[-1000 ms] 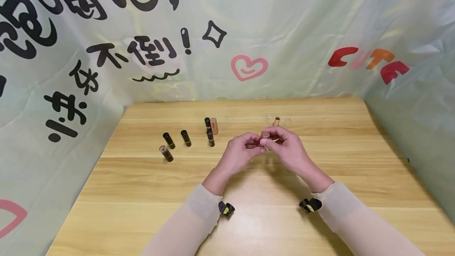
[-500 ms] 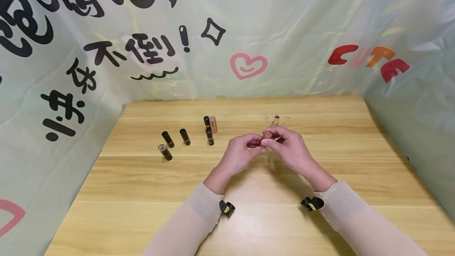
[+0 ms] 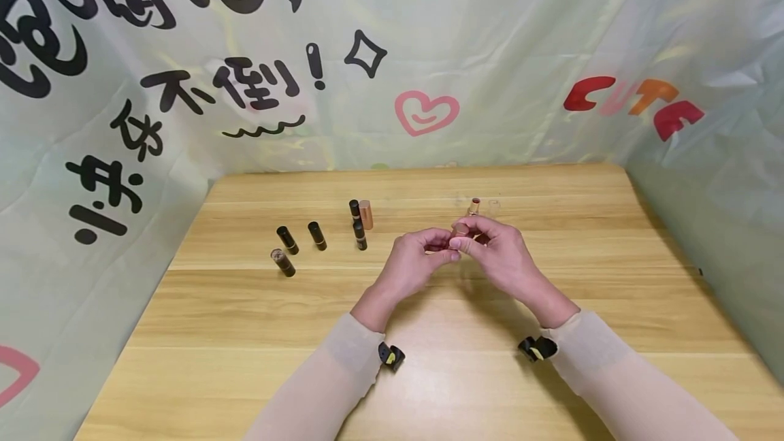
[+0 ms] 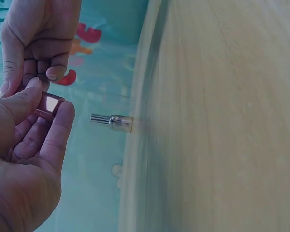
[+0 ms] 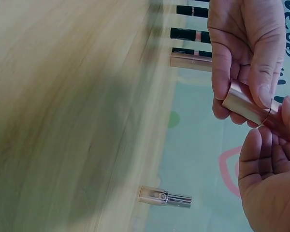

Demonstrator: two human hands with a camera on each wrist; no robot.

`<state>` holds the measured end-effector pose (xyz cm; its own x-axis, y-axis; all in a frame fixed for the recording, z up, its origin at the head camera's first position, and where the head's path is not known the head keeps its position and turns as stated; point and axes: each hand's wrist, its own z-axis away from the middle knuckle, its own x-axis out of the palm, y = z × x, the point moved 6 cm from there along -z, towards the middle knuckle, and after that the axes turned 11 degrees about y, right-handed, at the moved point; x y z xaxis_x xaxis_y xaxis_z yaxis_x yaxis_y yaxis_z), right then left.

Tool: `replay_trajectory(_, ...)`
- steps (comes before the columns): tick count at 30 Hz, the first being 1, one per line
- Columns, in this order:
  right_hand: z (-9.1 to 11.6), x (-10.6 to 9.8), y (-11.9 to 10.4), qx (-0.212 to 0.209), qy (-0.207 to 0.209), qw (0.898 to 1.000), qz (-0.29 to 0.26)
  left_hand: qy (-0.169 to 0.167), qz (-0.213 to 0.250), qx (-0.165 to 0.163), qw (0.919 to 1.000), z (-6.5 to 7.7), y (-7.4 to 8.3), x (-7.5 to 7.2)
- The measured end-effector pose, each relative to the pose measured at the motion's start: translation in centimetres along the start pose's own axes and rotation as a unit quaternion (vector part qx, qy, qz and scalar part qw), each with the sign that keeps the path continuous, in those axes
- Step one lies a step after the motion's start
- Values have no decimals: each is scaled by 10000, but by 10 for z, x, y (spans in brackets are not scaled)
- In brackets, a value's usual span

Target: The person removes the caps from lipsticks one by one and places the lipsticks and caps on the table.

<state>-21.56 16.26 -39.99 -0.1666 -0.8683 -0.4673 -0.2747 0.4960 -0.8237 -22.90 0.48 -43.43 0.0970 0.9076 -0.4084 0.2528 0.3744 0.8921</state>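
Both hands hold one rose-gold lipstick tube [image 5: 245, 103] above the middle of the table. My left hand [image 3: 412, 260] grips one end between thumb and fingers. The other end is pinched by my right hand [image 3: 501, 258], close against the left. A thin seam crosses the tube between the two grips in the right wrist view; fingers cover much of it. Just behind the right hand, another lipstick [image 3: 474, 207] stands upright on the table, its metallic stem and clear-looking base visible in the right wrist view. A faint transparent piece [image 3: 493, 207] is beside it.
Left of the hands, several black lipstick tubes [image 3: 318, 235] stand apart on the wooden table [image 3: 245, 332]. A rose-gold tube [image 3: 365, 214] stands among them, and a brown-topped one [image 3: 283, 263] is nearest the left. Printed cloth [image 3: 502, 73] hangs around the table's back and sides.
The head view has shifted slightly. Both hands keep their hold on the rose-gold lipstick tube, with barely any visible movement; the standing tubes stay in place.
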Motion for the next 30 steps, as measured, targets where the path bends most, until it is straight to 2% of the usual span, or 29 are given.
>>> replay_trajectory(7,1,0,0,-116,63,9999,17,3,62,-10,10000,0,0,0)
replay_trajectory(17,2,-1,-4,-324,241,9992,-41,158,77,147,9997,0,0,-1)
replay_trajectory(24,0,-10,-9,-319,892,9947,-398,225,-124,177,9995,0,-1,-1)
replay_trajectory(30,-5,-17,-8,-231,1059,9924,-587,240,-88,-20,9997,-1,-7,1)
